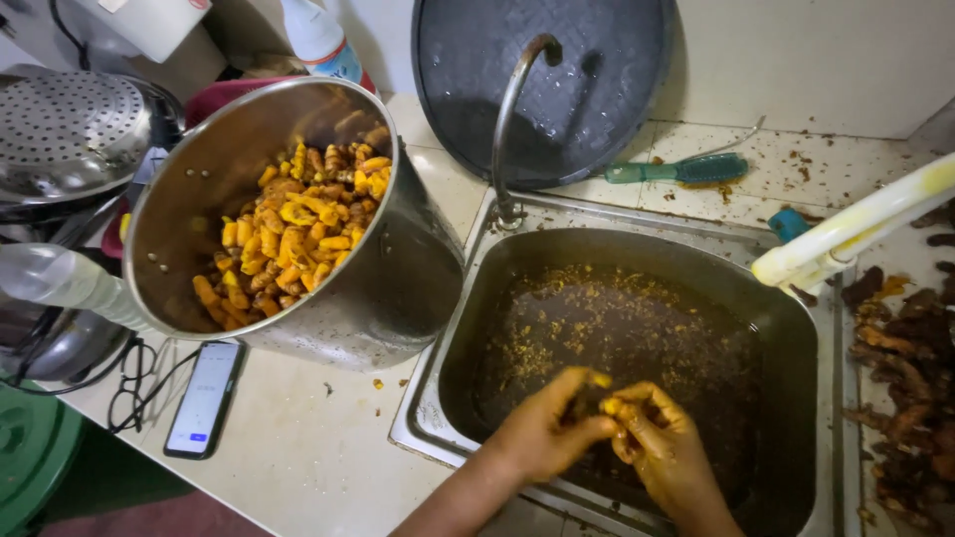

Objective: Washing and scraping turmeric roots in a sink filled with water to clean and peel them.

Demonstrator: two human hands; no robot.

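— What do my hands hold?
— My left hand [545, 430] and right hand [665, 449] meet over the sink's [796, 328] front edge, fingers pinched together on a small yellow root [604, 402].
— And the rest?
— The tilted pot [398, 288] of peeled roots [290, 229] leans at the sink's left edge; a phone [204, 398] lies near the counter's front edge.

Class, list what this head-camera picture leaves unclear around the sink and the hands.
- Piece between left hand and right hand: mostly covered by fingers.
- Sink bottom: hidden under murky brown water.
- Phone screen: too small to make out.
- Dark peelings: cut off at right edge.
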